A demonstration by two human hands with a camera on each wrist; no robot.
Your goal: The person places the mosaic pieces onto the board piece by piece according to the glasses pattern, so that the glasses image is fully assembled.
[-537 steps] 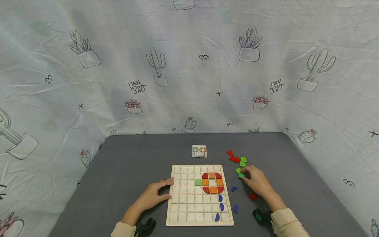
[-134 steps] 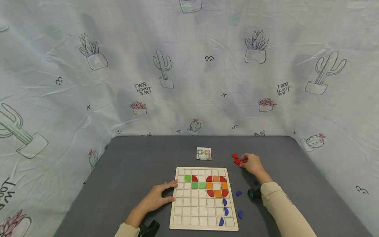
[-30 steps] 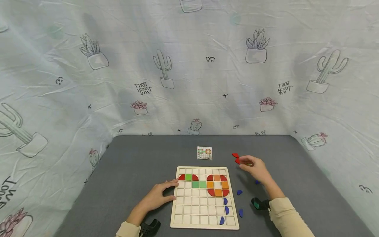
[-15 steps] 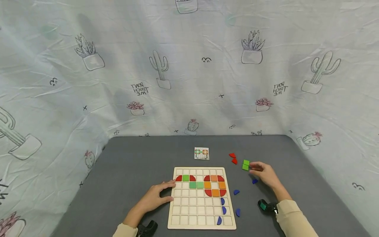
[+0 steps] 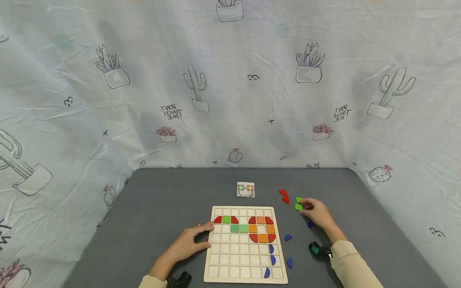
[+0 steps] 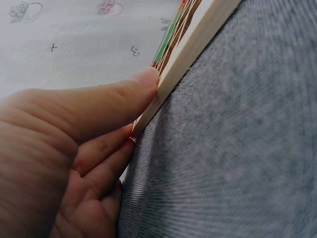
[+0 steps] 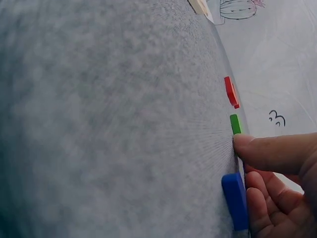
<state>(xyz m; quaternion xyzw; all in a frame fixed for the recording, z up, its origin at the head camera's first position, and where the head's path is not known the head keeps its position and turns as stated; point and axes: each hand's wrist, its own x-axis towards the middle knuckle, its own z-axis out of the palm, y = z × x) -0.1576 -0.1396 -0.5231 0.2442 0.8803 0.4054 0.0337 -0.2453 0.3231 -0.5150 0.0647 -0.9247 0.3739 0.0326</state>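
Note:
A wooden grid board lies on the table, holding red, green, orange and blue tiles in some of its squares. My left hand rests at its left edge, fingers and thumb extended; in the left wrist view the thumb presses on the wooden side. To the right of the board, my right hand pinches the nearer of two green square tiles. The right wrist view shows that thumb against a green tile; the index fingertip is hidden there.
Two red quarter-round tiles lie beyond the green ones. Loose blue half-round tiles lie right of the board, one beneath the right hand. A small pattern card sits behind the board.
Over the longer span, green and red tiles have been added at the board's upper left. In the last half second my right hand has moved left onto the green tiles; my left hand stays put.

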